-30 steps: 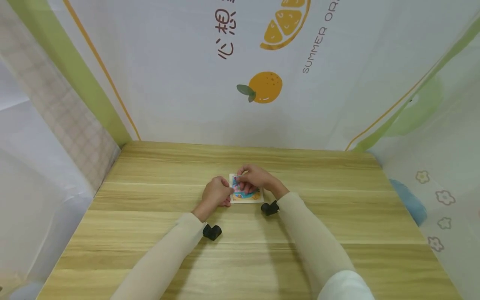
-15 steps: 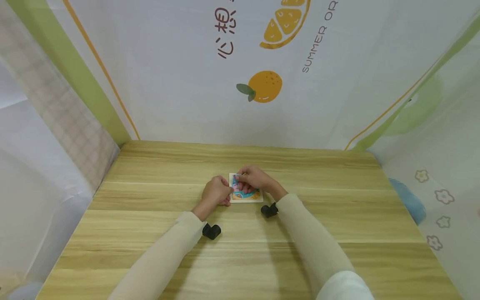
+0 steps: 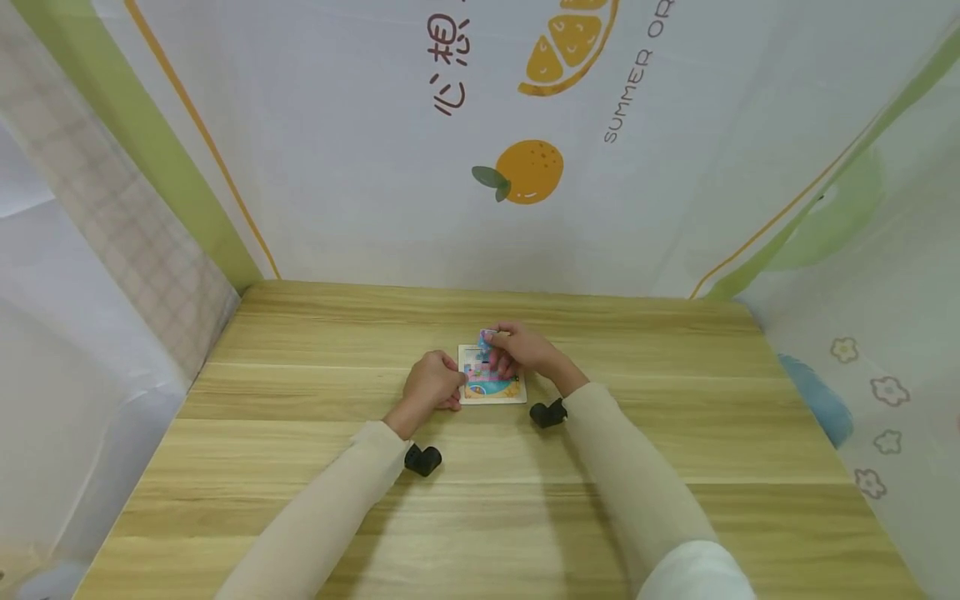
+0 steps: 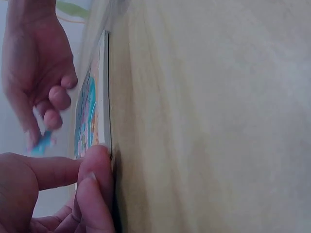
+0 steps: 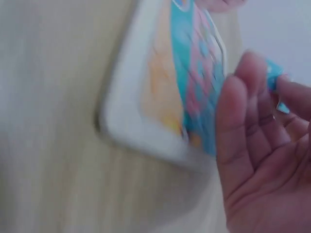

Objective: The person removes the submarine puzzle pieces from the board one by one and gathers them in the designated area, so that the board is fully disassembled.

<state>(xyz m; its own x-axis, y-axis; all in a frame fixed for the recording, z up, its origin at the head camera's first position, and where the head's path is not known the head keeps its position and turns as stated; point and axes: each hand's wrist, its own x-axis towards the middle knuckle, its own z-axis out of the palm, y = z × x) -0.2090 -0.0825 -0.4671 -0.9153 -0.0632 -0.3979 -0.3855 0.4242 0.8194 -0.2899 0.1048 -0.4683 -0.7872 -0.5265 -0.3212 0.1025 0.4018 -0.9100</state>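
A small jigsaw puzzle [image 3: 495, 389] with a pale frame and a colourful picture lies flat on the wooden table. My left hand [image 3: 432, 380] holds its left edge between thumb and fingers. Above the far side of the board, my right hand [image 3: 527, 348] pinches a small blue puzzle piece [image 3: 486, 337] between thumb and index finger, its other fingers hanging over the board. A gap shows in the picture's far left part. In the right wrist view the puzzle piece [image 5: 273, 74] is partly hidden by the fingers, and the board is blurred.
The wooden table [image 3: 480, 500] reaches back to a white curtain [image 3: 360, 167] with orange prints. Black wrist devices [image 3: 423, 461] sit by both sleeves. More curtains stand at the left and right sides.
My right hand has lifted the blue puzzle piece out of the board and moved slightly away and to the right. My left hand stays on the board's edge.
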